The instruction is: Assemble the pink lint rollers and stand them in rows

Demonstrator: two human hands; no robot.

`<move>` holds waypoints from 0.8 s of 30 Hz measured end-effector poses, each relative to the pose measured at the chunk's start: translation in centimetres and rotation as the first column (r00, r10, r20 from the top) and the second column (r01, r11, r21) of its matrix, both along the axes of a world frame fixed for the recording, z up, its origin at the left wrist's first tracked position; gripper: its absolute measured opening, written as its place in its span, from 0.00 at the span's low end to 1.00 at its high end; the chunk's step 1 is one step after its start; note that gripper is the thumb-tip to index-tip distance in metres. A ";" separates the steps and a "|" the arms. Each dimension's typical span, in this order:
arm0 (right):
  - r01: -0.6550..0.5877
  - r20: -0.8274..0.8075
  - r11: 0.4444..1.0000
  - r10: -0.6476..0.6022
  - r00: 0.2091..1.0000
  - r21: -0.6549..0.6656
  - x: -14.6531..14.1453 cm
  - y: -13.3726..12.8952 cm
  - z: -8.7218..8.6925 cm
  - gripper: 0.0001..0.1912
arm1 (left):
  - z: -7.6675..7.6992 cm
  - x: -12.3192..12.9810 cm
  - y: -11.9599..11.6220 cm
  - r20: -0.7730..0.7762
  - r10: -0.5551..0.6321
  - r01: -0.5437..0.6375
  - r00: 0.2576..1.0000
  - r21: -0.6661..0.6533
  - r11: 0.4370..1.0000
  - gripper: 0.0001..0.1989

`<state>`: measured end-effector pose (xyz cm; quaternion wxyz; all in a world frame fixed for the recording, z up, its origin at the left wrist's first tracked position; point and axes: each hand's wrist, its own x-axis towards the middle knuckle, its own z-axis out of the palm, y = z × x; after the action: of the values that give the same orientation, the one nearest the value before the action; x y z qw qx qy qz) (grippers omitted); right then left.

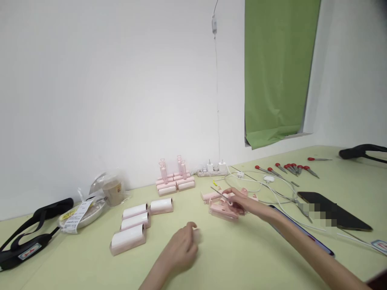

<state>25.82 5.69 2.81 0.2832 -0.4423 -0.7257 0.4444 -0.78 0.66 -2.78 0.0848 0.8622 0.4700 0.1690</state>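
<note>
My right hand (238, 201) is closed, reaching into a group of pink plastic lint roller parts (223, 211). From its fingers a thin metal rod (219, 193) points up and left, with a pink piece at its lower end. To the left, my left hand (182, 246) is curled just above the table, slightly blurred. Something small and pale shows at its fingertips, too smeared to name. Farther left lie several white lint rolls (130, 237) in pink holders. Toward the wall, more white rolls (167, 191) lie below upright pink handles (163, 171).
A wrapped bowl (87, 213), a bagged cup (113, 191) and a black strap (39, 213) lie left. A power strip (211, 173) stands by the wall. At right are white cables (281, 205), red-ended tools (292, 169), a phone (314, 241) and a dark tablet-like slab (347, 215).
</note>
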 end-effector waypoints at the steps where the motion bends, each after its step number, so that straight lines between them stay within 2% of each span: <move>1: 0.025 0.199 0.996 -0.041 0.979 0.085 0.7 0.9 0.4 0.20 | 0.0 1.4 0.4 0.042 -0.060 0.060 0.997 0.010 0.998 0.16; 3: -0.001 0.505 0.982 -0.095 0.858 0.187 1.7 2.5 1.1 0.20 | -0.1 4.5 1.6 0.080 -0.164 0.160 0.983 0.060 0.985 0.15; 4: -0.019 0.588 0.979 -0.107 0.802 0.204 2.1 3.2 1.4 0.20 | -0.3 5.9 2.2 0.087 -0.203 0.195 0.975 0.089 0.977 0.15; 6: -0.028 0.672 0.977 -0.123 0.730 0.209 2.4 4.3 1.9 0.22 | -1.0 8.5 3.5 0.094 -0.260 0.243 0.961 0.155 0.957 0.14; 9: -0.025 0.786 0.977 -0.153 0.600 0.210 2.3 5.4 2.5 0.28 | -2.4 11.0 5.1 0.125 -0.270 0.240 0.955 0.216 0.947 0.15; 12: -0.009 0.865 0.989 -0.123 0.487 0.146 2.2 6.2 3.5 0.30 | -3.5 12.1 6.3 0.220 -0.127 0.078 0.967 0.217 0.973 0.28; 14: 0.005 0.894 0.995 -0.092 0.438 0.100 2.3 6.8 4.3 0.30 | -3.9 12.3 6.8 0.290 0.045 -0.090 0.956 0.146 0.985 0.41; 16: 0.019 0.913 0.998 -0.062 0.404 0.059 2.5 7.3 5.1 0.30 | -4.1 12.3 7.1 0.321 0.180 -0.202 0.930 0.036 0.979 0.51; 19: 0.036 0.927 0.999 -0.021 0.376 0.008 2.7 8.1 5.4 0.33 | -4.3 12.2 7.2 0.367 0.220 -0.207 0.904 -0.075 0.975 0.56; 22: 0.067 0.931 0.997 0.011 0.364 -0.038 2.7 8.7 5.2 0.34 | -4.5 12.1 7.2 0.448 0.214 -0.174 0.868 -0.130 0.976 0.52; 24: 0.096 0.938 0.994 0.021 0.346 -0.057 2.7 9.1 5.2 0.31 | -4.6 12.0 7.2 0.501 0.219 -0.152 0.837 -0.171 0.973 0.49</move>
<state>28.53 14.82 8.03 -0.1954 -0.6472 -0.7231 0.1416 11.18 7.81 -7.40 0.2446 0.7283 0.5210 0.3720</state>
